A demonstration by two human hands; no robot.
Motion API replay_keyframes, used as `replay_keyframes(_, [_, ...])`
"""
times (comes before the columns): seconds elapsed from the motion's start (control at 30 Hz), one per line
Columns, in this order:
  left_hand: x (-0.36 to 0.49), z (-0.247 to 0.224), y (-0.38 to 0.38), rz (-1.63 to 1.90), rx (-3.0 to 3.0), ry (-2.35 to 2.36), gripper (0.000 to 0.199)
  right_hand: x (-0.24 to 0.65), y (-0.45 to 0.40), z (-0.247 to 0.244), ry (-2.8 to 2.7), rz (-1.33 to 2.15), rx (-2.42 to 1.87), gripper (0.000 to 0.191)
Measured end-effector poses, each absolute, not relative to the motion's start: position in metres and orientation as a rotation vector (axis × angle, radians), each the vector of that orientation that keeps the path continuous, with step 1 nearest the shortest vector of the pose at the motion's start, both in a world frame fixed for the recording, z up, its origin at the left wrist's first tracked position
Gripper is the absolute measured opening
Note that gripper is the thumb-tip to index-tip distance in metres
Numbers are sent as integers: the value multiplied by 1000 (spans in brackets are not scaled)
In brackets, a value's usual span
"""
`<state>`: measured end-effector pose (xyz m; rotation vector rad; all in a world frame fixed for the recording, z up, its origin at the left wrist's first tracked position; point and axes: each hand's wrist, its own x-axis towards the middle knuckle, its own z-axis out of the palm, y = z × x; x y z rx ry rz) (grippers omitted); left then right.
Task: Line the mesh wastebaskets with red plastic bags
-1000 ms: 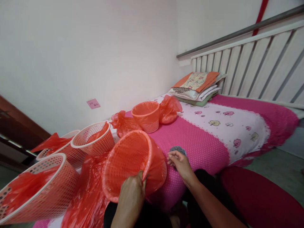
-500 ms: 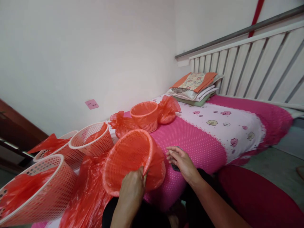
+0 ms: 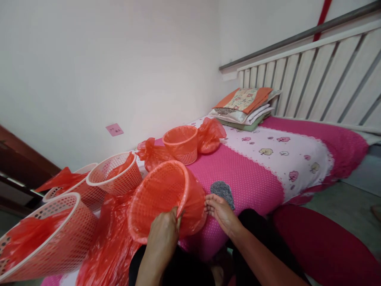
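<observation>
A pink mesh basket lined with a red plastic bag (image 3: pixel 162 190) leans toward me on the bed edge, mouth facing me. My left hand (image 3: pixel 165 230) is closed round the front of its rim, with the folded bag under the fingers. At the basket's right side, my right hand (image 3: pixel 220 212) has its fingertips together on the outer fold of the bag. Just behind that hand lies a grey fuzzy oval patch (image 3: pixel 222 192). Loose red plastic bags (image 3: pixel 110 238) lie in a crumpled heap left of the basket.
More mesh baskets holding red bags stand left, the nearest basket (image 3: pixel 62 246) in front. Farther back, a lined basket (image 3: pixel 181 145) sits between knotted red bags (image 3: pixel 210 135). Folded bedding (image 3: pixel 244 109) lies by the white headboard (image 3: pixel 312 75). A dark red round seat (image 3: pixel 321 246) is right.
My right hand has moved left and slightly down onto the bag's side, uncovering the grey patch. My left hand keeps its hold on the rim.
</observation>
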<state>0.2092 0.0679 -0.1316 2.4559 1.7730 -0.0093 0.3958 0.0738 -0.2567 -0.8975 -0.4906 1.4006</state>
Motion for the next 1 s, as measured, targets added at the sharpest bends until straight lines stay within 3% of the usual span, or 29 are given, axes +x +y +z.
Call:
replay_keyframes(0.23, [205,-131,70,65,2467,1750,34,385,67,-250,-576,1455,-870,39])
replay_keyframes(0.43, [188,-135,71,92,2463,1673,39,400,76,-260,-482,1132,-1033,38])
replay_keyframes(0.6, [186,-125,72,31,2488,1578,38,423,74,-228,-618,917,-1030,32])
replay_keyframes(0.77, [198,-118,71,-175,2603,1394,29,429,67,-188,-746,1058,-939,40])
replay_keyframes(0.87, [197,-122,68,-214,2713,1274,28,431,66,-187,-705,1121,-918,44])
replay_keyframes(1.0, [190,-121,65,-242,2771,1227,30,434,68,-199,-654,1137,-981,37])
